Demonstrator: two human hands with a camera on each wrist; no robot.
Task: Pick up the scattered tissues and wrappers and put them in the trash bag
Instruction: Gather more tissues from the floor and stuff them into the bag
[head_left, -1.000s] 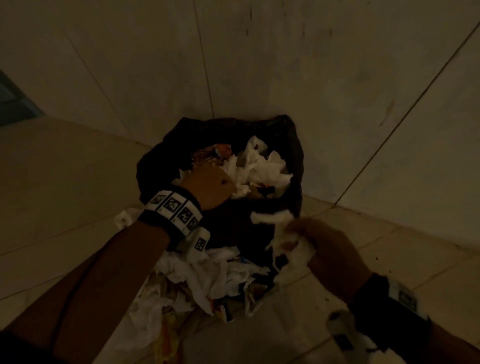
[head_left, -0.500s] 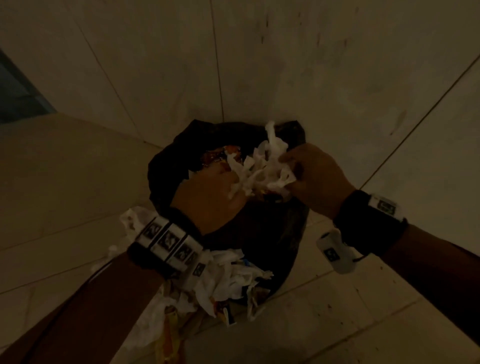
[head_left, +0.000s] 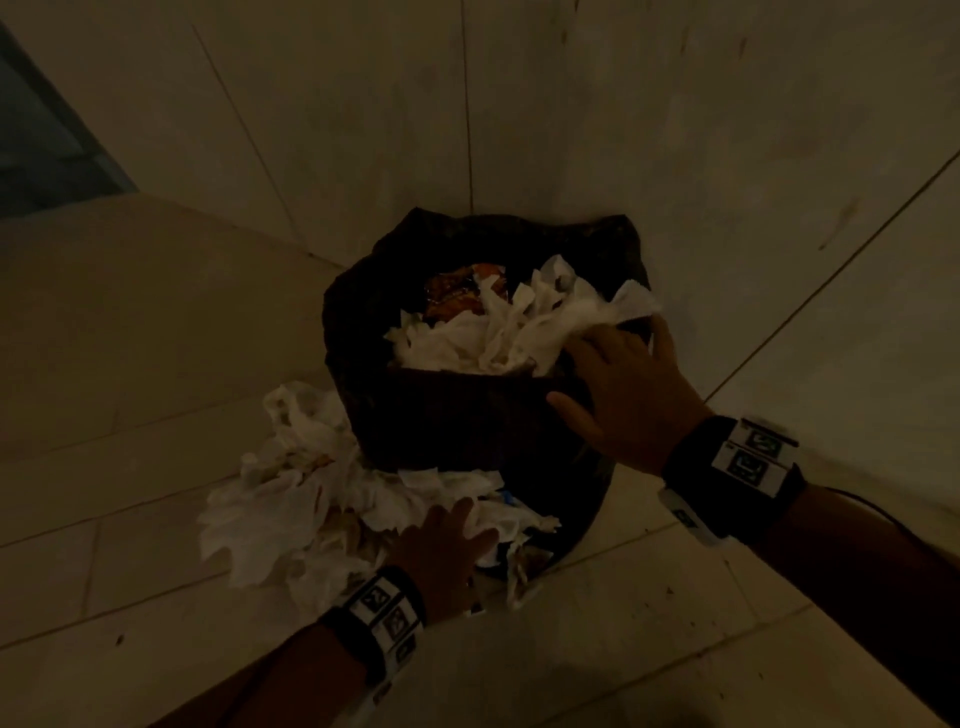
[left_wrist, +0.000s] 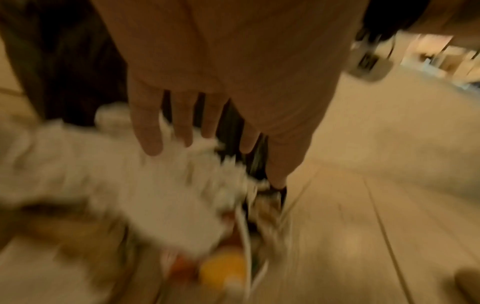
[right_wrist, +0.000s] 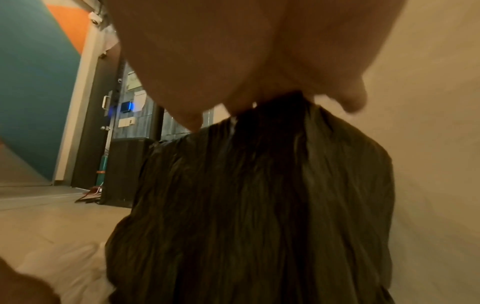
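In the head view, a strip of dark blue-grey surface shows at ten o'clock, at the left edge above the pale tiled floor. Next to the right, at about seven o'clock from the middle of the frame, a loose pile of scattered tissues lies on the floor, pressed up against the foot of the trash bag, with bits of coloured wrappers mixed in at its near edge, blurred in the left wrist view.

The left hand comes in from six o'clock and lies on the near right part of that pile, palm down, fingers straight and slightly spread with their tips on the white paper; it grips nothing. A banded wrist strap with square markers sits behind it.

At the centre, the black trash bag stands in the corner against the pale wall, its mouth open upward. It is filled with crumpled white tissues in the bag and an orange-brown wrapper at the far side, toward twelve o'clock.

At three o'clock the right hand reaches over the bag's right rim, fingers spread, fingertips touching the tissue at the rim, thumb stretched along the bag's near edge. Whether it pinches the plastic I cannot tell; the right wrist view shows only the palm close above the wrinkled bag.
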